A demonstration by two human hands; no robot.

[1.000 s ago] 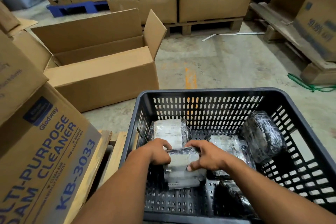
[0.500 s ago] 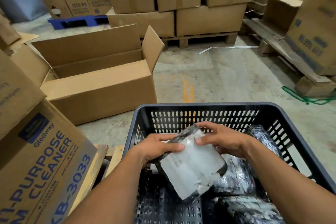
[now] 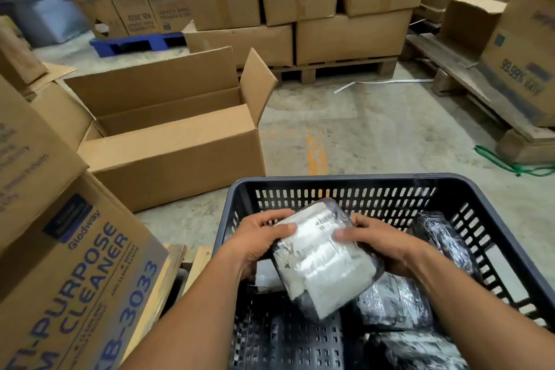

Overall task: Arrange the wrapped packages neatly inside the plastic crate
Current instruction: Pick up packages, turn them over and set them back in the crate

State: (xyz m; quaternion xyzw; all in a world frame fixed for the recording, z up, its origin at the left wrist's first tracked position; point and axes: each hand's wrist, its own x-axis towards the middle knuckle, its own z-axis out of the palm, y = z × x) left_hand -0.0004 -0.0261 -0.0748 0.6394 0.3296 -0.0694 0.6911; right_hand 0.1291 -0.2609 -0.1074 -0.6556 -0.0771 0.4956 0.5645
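Note:
A dark grey slotted plastic crate [image 3: 339,182] fills the lower middle of the head view. Both hands hold one wrapped package [image 3: 324,261], white-faced in clear film with black edges, tilted above the crate's left half. My left hand [image 3: 258,240] grips its left side, my right hand [image 3: 381,243] its right side. Black wrapped packages lie in the crate: one leaning on the right wall [image 3: 444,237], one under the held package [image 3: 393,303], one at the near edge [image 3: 414,351]. A pale package [image 3: 267,276] shows partly below my left hand.
An open cardboard box [image 3: 174,141] stands on the concrete floor to the left of the crate. A printed cleaner carton [image 3: 75,264] is close at the near left. Stacked cartons on pallets [image 3: 300,9] line the back and right. A green strap [image 3: 516,168] lies on the floor.
The package was picked up from the crate bottom by both hands and raised, then turned so its white face shows more. The camera view tilted upward.

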